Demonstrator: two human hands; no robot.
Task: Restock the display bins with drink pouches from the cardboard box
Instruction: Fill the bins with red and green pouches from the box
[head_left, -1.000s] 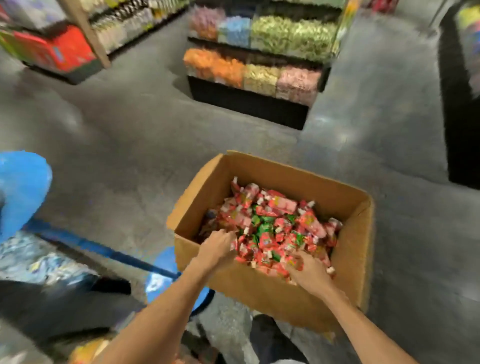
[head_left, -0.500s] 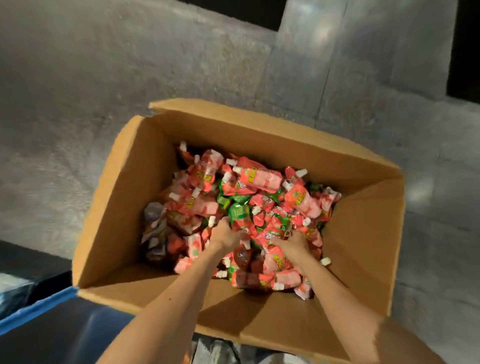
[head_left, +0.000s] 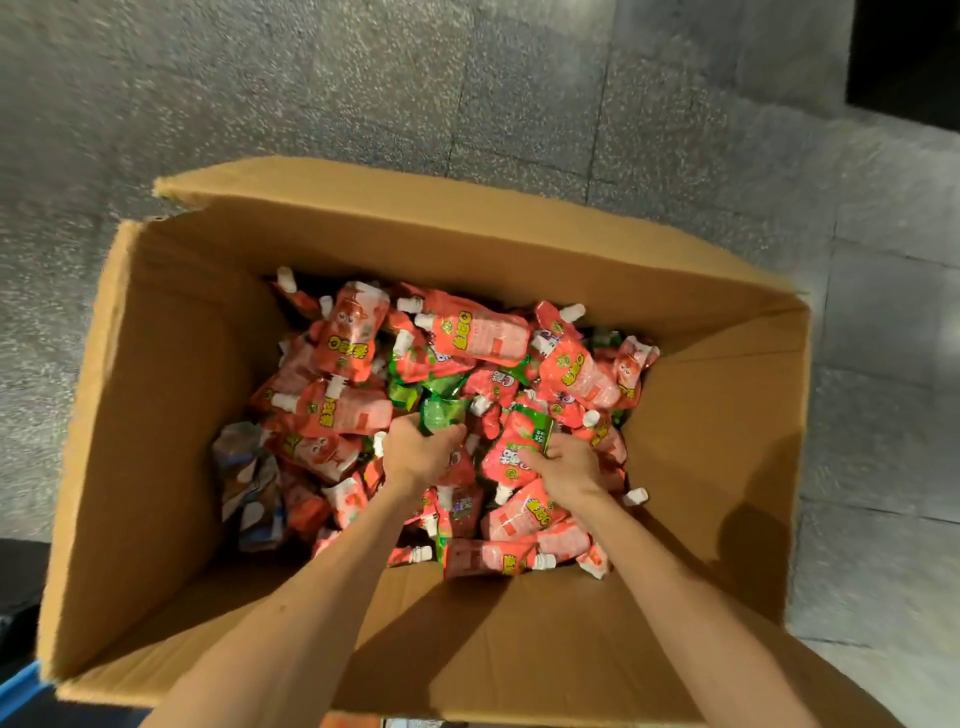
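Note:
An open cardboard box (head_left: 156, 395) on the floor holds a heap of several red and green drink pouches (head_left: 467, 332) with white caps. Both my hands are down inside it, in the middle of the heap. My left hand (head_left: 418, 449) has its fingers curled round a green pouch (head_left: 441, 413). My right hand (head_left: 563, 467) grips a red and green pouch (head_left: 519, 441) beside it. My forearms cross the box's near wall. No display bin is in view.
Grey speckled floor (head_left: 363, 93) surrounds the box. A dark opening (head_left: 904, 57) sits at the top right. A blue edge (head_left: 18, 680) shows at the bottom left, next to the box's corner. Crumpled paler wrappers (head_left: 249, 478) lie at the heap's left side.
The view has tipped down from the aisle and shelves onto the box. Both hands have pushed deeper into the heap and closed on pouches.

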